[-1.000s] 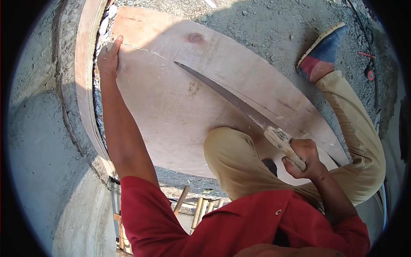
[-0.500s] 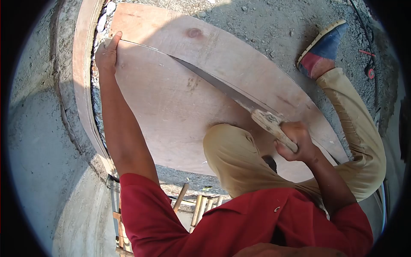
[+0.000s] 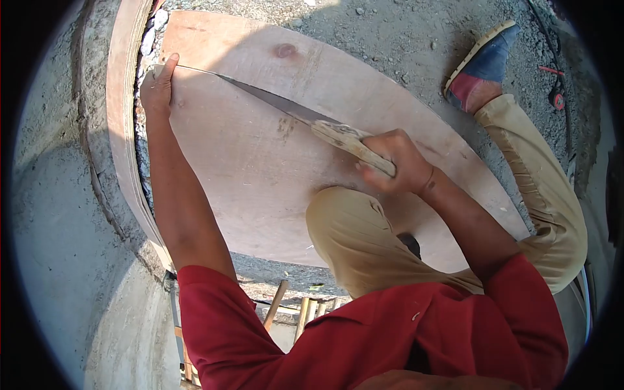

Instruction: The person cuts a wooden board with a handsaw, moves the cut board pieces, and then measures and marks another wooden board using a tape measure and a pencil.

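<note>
A large plywood sheet [image 3: 240, 175] lies beneath me, with a long cut line running across it from its left edge. My right hand [image 3: 398, 161] is wrapped round the wooden handle of a handsaw [image 3: 276, 103], whose blade sits in the cut. At the sheet's left edge, close to the start of the cut, my left hand [image 3: 158, 84] grips the plywood, thumb on top and fingers hidden below. My bent knee [image 3: 344, 224] presses on the sheet near its lower edge.
Curved, stacked plywood strips [image 3: 123, 110] stand along the left, with stones beside them. Gravelly ground [image 3: 403, 39] spreads behind the sheet. A dark cable [image 3: 564, 78] runs at the far right. Wooden slats [image 3: 305, 318] show below, and a concrete surface [image 3: 58, 240] lies left.
My right hand has pushed the handsaw up and left along the cut, so less of the blade shows. My left hand keeps its hold on the sheet's edge.
</note>
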`<state>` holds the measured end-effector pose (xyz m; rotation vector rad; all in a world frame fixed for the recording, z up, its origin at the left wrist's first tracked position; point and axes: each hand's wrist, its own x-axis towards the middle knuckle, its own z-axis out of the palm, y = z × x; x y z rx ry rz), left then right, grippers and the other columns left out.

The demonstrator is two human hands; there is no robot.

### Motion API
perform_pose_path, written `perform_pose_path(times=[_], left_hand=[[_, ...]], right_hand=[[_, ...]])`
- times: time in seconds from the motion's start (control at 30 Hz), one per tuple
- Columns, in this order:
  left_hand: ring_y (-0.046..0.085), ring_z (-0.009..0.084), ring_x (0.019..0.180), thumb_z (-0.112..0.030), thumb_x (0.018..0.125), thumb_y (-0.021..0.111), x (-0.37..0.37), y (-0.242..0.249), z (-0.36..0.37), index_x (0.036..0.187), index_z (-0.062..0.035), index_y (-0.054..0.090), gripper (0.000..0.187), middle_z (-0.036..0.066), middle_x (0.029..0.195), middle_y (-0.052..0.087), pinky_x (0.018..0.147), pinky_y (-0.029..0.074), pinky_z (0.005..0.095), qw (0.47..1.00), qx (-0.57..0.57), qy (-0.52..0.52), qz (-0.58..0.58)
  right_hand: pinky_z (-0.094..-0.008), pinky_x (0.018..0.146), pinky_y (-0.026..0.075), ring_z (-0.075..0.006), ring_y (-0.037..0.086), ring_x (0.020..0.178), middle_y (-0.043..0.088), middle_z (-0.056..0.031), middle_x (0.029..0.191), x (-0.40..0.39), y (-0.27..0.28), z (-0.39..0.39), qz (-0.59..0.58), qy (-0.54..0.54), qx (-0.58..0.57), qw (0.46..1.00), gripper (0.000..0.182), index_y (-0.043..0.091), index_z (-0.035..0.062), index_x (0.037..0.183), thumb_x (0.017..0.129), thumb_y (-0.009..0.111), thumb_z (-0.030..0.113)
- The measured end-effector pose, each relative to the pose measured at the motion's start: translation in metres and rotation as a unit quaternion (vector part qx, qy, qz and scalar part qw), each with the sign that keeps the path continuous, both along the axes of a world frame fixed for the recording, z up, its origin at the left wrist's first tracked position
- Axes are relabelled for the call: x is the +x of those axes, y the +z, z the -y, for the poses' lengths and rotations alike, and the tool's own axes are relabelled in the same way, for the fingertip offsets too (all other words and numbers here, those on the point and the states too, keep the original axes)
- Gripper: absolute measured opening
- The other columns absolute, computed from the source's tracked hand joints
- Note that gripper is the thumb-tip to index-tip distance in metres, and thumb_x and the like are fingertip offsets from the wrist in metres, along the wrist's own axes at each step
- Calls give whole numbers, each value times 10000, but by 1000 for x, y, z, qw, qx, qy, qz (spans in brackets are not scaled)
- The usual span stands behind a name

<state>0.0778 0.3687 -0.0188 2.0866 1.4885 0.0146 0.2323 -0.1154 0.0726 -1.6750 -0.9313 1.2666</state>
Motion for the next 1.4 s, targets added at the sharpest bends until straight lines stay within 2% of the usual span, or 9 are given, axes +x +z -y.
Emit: perform_pose_path(times=[0.07, 0.3, 0.43, 0.5, 0.7, 0.93, 1.17, 1.27, 1.4], left_hand=[[668, 273, 962, -656, 733, 808, -1, -5, -2, 1104, 59, 737, 808, 177, 1063, 728, 926, 503, 383, 999, 32, -16, -2], [667, 255, 969, -636, 738, 818, 3, 7, 4, 1138, 59, 727, 807, 167, 1074, 725, 927, 502, 376, 998, -54, 11, 41], [669, 280, 980, -652, 732, 811, 0, 2, 0, 1165, 68, 717, 845, 189, 1095, 722, 941, 501, 387, 1000, -24, 1, 0], [669, 283, 986, -652, 730, 812, 3, 3, -1, 1167, 71, 715, 850, 192, 1100, 722, 940, 501, 391, 999, -37, 4, 19], [664, 269, 950, -646, 730, 815, -1, 5, 0, 1107, 51, 737, 796, 172, 1062, 724, 903, 505, 390, 997, -72, 8, 37], [668, 265, 984, -662, 719, 808, 2, -2, -7, 1126, 51, 736, 825, 171, 1070, 725, 925, 502, 382, 1000, -4, -6, -19], [676, 283, 1002, -688, 716, 787, -7, -6, -10, 1141, 50, 735, 853, 192, 1103, 725, 943, 498, 392, 999, -35, 1, 9], [688, 317, 1031, -719, 719, 757, 1, 3, 8, 1147, 39, 736, 871, 215, 1112, 729, 952, 502, 396, 1000, 15, -10, -1], [569, 431, 1286, -733, 877, 599, -7, -4, 22, 1395, 24, 570, 917, 256, 1372, 619, 1126, 360, 551, 972, 182, -55, -137]], right_hand=[[-454, 615, 487, -444, 602, 685, 620, -236, 756, -5, -3, -48, -7, -15, 1, 1000, 149, 633, 26, 784, 793, 710, 154], [-429, 571, 484, -343, 631, 606, 584, -156, 657, 6, 111, 123, 7, -40, -83, 996, 122, 633, 19, 736, 730, 695, 125], [-433, 602, 487, -425, 593, 646, 581, -216, 694, 0, 5, 16, -29, -34, -6, 999, 159, 641, 21, 791, 785, 726, 155], [-446, 600, 476, -451, 564, 665, 570, -234, 723, -2, -2, -35, -24, -27, -13, 999, 192, 621, 17, 791, 798, 723, 180], [-432, 551, 464, -361, 590, 585, 556, -135, 638, 15, 104, 118, -20, 3, -90, 996, 135, 600, 40, 722, 728, 702, 128], [-443, 609, 477, -439, 573, 661, 575, -220, 728, -8, -13, -8, 12, -16, 28, 999, 214, 599, 3, 764, 762, 737, 167], [-424, 567, 471, -366, 579, 581, 548, -149, 638, 6, 113, 139, 10, -8, -102, 995, 135, 624, 31, 740, 738, 709, 136], [-415, 576, 483, -368, 586, 586, 572, -161, 659, 4, 69, 110, -14, 3, -59, 998, 128, 633, 33, 758, 759, 709, 136], [-406, 609, 513, -357, 632, 621, 635, -175, 714, -12, -3, -4, -17, -19, 12, 1000, 107, 662, 37, 806, 796, 710, 133]])
